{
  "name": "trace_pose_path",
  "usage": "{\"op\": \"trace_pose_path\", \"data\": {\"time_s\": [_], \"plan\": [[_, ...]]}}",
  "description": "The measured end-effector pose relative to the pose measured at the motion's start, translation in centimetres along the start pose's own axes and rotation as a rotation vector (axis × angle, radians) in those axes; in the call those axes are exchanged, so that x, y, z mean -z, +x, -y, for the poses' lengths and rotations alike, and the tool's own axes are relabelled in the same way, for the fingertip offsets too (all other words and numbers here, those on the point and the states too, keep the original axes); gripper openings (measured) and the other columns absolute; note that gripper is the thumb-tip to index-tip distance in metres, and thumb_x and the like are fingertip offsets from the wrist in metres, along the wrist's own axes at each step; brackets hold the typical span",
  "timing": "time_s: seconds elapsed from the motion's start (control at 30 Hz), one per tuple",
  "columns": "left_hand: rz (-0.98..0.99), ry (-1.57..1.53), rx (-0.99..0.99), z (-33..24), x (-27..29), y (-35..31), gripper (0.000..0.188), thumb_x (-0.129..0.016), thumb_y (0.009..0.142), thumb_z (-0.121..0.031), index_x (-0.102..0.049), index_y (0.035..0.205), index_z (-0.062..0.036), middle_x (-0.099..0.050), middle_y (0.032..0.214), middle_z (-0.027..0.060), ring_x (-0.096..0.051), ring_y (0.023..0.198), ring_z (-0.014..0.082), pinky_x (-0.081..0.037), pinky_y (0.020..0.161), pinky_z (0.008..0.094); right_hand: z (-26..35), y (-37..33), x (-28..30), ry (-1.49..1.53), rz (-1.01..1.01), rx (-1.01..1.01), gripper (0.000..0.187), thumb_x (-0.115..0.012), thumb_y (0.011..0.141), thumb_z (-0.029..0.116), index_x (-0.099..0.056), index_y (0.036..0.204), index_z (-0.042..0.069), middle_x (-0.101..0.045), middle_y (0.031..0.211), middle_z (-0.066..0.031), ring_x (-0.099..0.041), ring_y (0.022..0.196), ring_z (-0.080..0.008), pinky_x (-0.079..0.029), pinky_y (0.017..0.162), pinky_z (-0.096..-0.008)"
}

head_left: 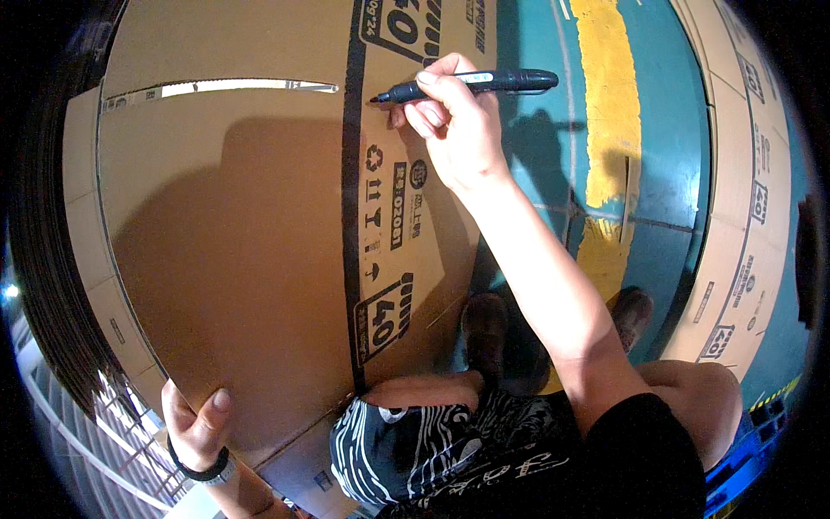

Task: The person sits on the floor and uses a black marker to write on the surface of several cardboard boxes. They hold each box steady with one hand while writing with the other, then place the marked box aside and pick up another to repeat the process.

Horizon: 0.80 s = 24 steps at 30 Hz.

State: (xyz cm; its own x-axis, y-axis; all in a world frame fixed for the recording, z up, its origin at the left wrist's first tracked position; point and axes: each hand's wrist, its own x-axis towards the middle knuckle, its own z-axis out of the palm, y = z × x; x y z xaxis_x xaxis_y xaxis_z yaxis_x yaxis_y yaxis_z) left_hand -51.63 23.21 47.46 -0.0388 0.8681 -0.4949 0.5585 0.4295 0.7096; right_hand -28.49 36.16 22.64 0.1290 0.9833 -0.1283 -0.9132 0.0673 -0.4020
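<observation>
A large brown cardboard sheet (233, 259) takes up the left half of the view, with a long slot cut in its upper part. Black printing and a black stripe (350, 216) run down along its right side. My right hand (462, 125) grips an uncapped-looking black marker pen (519, 81), its dark tip pointing left just right of the stripe; I cannot tell whether the tip touches the board. At the lower left, my left hand (197, 426) pinches the board's edge, thumb on top and the other fingers beneath, out of sight.
A tall stack of dark-edged sheets (52, 285) stands beyond the board on the left. More printed cardboard (735, 199) lines the right. Between them is a green floor (666, 156) with a worn yellow stripe (609, 104). Blue plastic (752, 450) shows at the lower right.
</observation>
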Motion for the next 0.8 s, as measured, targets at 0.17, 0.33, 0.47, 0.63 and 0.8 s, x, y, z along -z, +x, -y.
{"op": "trace_pose_path", "data": {"time_s": [0.17, 0.33, 0.47, 0.63, 0.8], "plan": [[-0.180, 0.030, -0.057, -0.1, -0.7, 1.3, 0.053, -0.062, 0.075, -0.019, -0.039, 0.117, 0.0040, -0.049, 0.112, 0.0135, -0.045, 0.102, 0.0214, -0.031, 0.090, 0.0342, -0.1, 1.9, 0.0, -0.019, -0.009, 0.079, 0.012, -0.054, 0.074, 0.002, -0.043, 0.069, 0.004, -0.042, 0.052, -0.0004, -0.038, 0.041, -0.0060, -0.033, 0.038, -0.0202], [-0.165, 0.145, -0.101, 0.0, 0.0, 1.7, 0.044, -0.055, 0.079, -0.010, -0.039, 0.118, 0.0022, -0.047, 0.115, 0.0110, -0.045, 0.102, 0.0212, -0.032, 0.090, 0.0327, 0.4, 3.7, 0.0, -0.032, 0.013, 0.128, 0.014, -0.056, 0.074, 0.004, -0.043, 0.069, 0.004, -0.043, 0.053, -0.0009, -0.040, 0.042, -0.0064, -0.034, 0.039, -0.0202], [-0.219, 0.183, -0.087, -0.1, 0.0, 1.3, 0.045, -0.056, 0.078, -0.011, -0.039, 0.118, 0.0024, -0.047, 0.115, 0.0115, -0.045, 0.102, 0.0217, -0.031, 0.091, 0.0329, 0.4, 4.8, -0.6, -0.053, 0.011, 0.180, 0.014, -0.056, 0.074, 0.004, -0.043, 0.070, 0.005, -0.043, 0.052, -0.0008, -0.040, 0.042, -0.0063, -0.034, 0.039, -0.0201], [-0.237, 0.125, -0.063, -0.4, -0.4, 1.7, 0.050, -0.062, 0.075, -0.015, -0.040, 0.116, 0.0033, -0.049, 0.111, 0.0122, -0.046, 0.100, 0.0214, -0.031, 0.091, 0.0335, 0.4, 5.1, -0.9, -0.095, 0.041, 0.198, 0.013, -0.056, 0.075, 0.005, -0.043, 0.071, 0.005, -0.043, 0.051, -0.0001, -0.040, 0.042, -0.0062, -0.034, 0.039, -0.0200], [-0.265, 0.096, -0.044, -0.3, -0.4, 1.5, 0.052, -0.065, 0.073, -0.017, -0.041, 0.114, 0.0037, -0.050, 0.109, 0.0122, -0.046, 0.100, 0.0211, -0.031, 0.091, 0.0334, 0.5, 5.3, -1.2, -0.071, 0.044, 0.201, 0.013, -0.056, 0.076, 0.005, -0.043, 0.072, 0.005, -0.043, 0.052, 0.0000, -0.039, 0.042, -0.0060, -0.033, 0.039, -0.0197]]}}
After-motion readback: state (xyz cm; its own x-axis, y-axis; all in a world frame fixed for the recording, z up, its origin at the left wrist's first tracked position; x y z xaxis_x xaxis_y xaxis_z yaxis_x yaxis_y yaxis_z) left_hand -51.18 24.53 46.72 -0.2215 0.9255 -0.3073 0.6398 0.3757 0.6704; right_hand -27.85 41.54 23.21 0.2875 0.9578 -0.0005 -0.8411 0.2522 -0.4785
